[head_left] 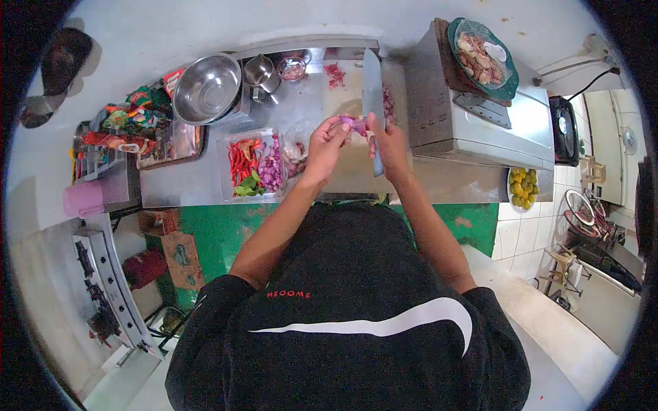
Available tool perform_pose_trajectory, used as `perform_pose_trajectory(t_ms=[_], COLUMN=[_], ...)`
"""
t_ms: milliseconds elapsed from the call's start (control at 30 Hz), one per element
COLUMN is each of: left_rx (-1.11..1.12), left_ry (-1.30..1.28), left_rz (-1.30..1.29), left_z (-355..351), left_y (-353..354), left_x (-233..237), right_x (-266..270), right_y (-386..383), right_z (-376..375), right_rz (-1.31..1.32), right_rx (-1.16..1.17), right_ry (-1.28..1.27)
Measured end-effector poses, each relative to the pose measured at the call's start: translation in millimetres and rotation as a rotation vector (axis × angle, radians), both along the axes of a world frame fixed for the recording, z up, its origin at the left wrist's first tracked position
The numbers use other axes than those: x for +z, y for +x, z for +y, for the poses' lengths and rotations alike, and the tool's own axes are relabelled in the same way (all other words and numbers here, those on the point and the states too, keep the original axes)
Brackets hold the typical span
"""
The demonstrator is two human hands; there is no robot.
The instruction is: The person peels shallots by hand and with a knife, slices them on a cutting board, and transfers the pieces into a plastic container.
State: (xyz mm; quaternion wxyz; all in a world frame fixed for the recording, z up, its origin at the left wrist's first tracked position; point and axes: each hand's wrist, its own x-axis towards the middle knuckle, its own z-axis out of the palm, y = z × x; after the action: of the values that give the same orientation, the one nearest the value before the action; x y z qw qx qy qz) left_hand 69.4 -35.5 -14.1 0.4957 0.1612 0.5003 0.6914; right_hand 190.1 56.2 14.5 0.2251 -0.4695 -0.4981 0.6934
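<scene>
My left hand (325,147) pinches a purple shallot (351,123) over the pale cutting board (334,106). Wrapped in my right hand (391,149) is a kitchen knife (372,79), its broad blade pointing away from me, and my fingers there come right up to the shallot. Chopped shallot (335,75) lies at the board's far side, and more purple pieces (388,103) sit right of the blade. Left of my left hand, a clear plastic tray (223,179) holds red chillies (244,156), whole shallots (271,168) and green leaves (248,185).
A big steel bowl (207,89), a metal cup (261,72) and a small bowl (293,68) line the back. Rightward stands a metal box-shaped appliance (480,130), topped by a green plate (510,88) of food. A dish of green-yellow fruits (523,188) sits nearer.
</scene>
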Motion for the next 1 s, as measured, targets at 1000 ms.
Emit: perform_pose_trajectory(t_ms=[1000], left_rx=[0.069], left_ry=[0.008], left_rz=[-0.044], left_z=[2], left_y=[-24], left_x=[0], right_x=[-6], right_y=[-30], right_z=[9], right_rz=[-0.124], right_rx=[0.127], right_ry=[0.262])
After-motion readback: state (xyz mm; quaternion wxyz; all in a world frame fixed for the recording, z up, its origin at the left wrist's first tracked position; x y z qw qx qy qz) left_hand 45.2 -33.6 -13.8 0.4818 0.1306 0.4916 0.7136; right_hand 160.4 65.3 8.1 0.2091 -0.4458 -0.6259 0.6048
